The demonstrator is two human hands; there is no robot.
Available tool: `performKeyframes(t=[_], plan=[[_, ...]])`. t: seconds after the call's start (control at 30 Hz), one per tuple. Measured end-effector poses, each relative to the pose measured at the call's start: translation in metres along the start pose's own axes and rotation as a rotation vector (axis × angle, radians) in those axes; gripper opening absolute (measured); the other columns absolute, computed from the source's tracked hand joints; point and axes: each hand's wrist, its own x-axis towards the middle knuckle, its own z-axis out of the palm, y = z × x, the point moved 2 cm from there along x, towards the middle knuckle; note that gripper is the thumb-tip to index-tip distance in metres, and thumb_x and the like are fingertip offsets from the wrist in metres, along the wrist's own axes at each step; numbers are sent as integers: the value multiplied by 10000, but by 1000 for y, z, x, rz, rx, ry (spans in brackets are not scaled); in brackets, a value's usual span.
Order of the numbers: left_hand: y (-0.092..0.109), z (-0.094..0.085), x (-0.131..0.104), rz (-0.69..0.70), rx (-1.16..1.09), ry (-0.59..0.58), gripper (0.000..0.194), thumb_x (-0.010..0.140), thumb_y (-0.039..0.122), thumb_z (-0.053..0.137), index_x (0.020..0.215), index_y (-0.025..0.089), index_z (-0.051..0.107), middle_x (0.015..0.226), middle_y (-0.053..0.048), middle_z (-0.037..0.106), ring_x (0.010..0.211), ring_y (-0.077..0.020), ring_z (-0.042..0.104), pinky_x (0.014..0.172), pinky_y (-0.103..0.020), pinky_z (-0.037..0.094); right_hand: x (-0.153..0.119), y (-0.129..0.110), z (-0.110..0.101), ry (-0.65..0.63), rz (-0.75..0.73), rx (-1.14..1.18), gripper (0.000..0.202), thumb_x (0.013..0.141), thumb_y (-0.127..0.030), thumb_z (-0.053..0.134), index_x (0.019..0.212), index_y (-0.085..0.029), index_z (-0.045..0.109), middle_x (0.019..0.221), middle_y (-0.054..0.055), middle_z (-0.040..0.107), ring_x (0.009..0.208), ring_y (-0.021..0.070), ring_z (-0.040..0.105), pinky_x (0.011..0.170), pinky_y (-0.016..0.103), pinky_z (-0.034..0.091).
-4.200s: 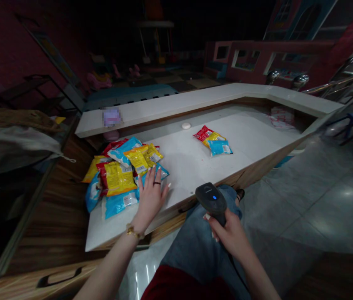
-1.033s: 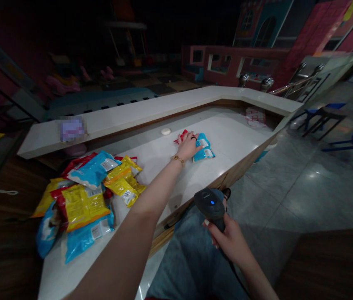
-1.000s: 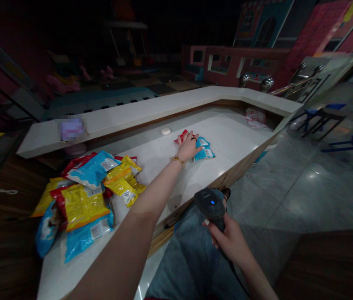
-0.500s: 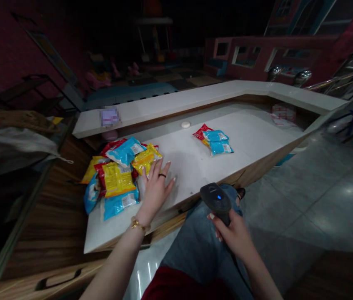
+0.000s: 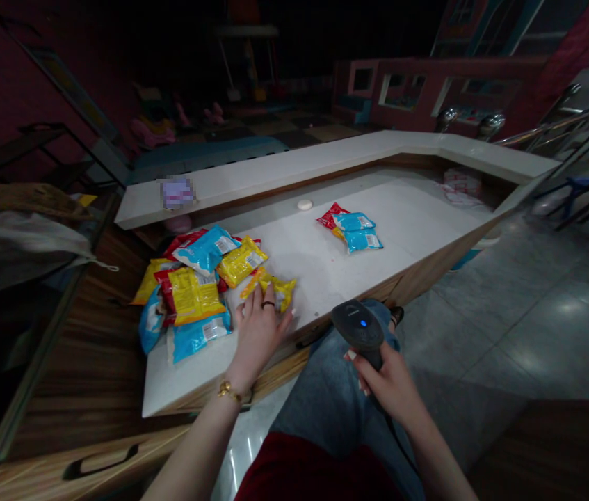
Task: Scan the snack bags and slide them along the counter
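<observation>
- Head view, and here's the left hand (image 5: 259, 330) at a small, glossy yellow plastic packet (image 5: 284, 292) on the white counter (image 5: 299, 257), close to its near edge, between the heap and the hand.
- The packet lies just beyond the palm, under and around the fingertips. Its long axis looks to run roughly sideways, across the line of the fingers, though they cover part of it.
- Left hand clearly the nearer! Its fingers are a little spread, thumb out to the right; whether any fingertip pinches the film, I can't tell.
- Over to the right hand (image 5: 391, 379): it's wrapped around the handle of a dark handheld scanner (image 5: 359, 327) with a blue light, off to the right of that packet and nearer the body.
- Now the count. One yellow packet at the left fingers, one scanner.
- In the heap to the left, three yellow packets show, the folded-looking one (image 5: 195, 296) at the front, plus three blue ones, one (image 5: 205, 250) on top. Red ones peek out behind, too overlapped to number.
- Farther off, a smaller group: two blue packets (image 5: 363, 240) over one red (image 5: 329, 216), with a sliver of yellow between.
</observation>
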Motion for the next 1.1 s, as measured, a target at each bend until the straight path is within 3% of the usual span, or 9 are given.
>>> performKeyframes(t=[0.2,0.37,0.47,0.63,0.77,0.9,1.1], plan=[[44,-9,-1,98,-61,-47,657,1022,489,529,1535,81,501,1588,-238,509,1413,-377,532,1106,-543,467,1,-6,0,14,1,-9,243,874,-433,657,938,-200,635,502,-50,613,426,172,612,452,245,461],[42,5,16,342,-59,-65,682,1030,466,528,1636,189,383,1711,-133,353,1595,-372,286,1279,-660,213,2,-2,-1,17,-14,-1,216,887,-419,660,930,-211,624,519,-50,624,447,173,630,454,236,457],[36,22,22,426,-73,-134,713,1033,486,521,1660,203,332,1727,-107,319,1621,-363,221,1298,-669,160,3,-1,-1,12,-10,-4,233,898,-428,653,960,-205,627,530,-50,627,443,167,624,444,229,450],[35,34,24,383,-120,-140,732,1044,494,498,1675,190,286,1734,-121,293,1620,-353,231,1307,-651,146,7,-4,3,-3,-12,-8,195,905,-399,647,936,-209,619,521,-60,604,440,161,615,443,224,438],[30,33,29,335,-182,-130,673,1064,435,463,1676,221,283,1725,-137,314,1584,-310,341,1309,-641,125,8,-7,5,-21,-19,-4,175,905,-377,645,950,-211,616,530,-56,606,440,168,617,453,233,442],[21,36,34,286,-165,-88,694,1041,425,511,1671,223,302,1730,-166,290,1588,-353,321,1288,-691,79,9,-11,6,-29,-38,-36,152,898,-356,633,953,-215,619,548,-52,611,458,174,620,467,240,443],[20,39,32,285,-158,-52,629,1025,400,544,1621,242,419,1625,-157,489,1524,-340,420,1295,-670,94,12,-19,13,-41,-44,-86,183,884,-365,610,963,-201,639,542,-50,592,456,176,588,473,253,445]])
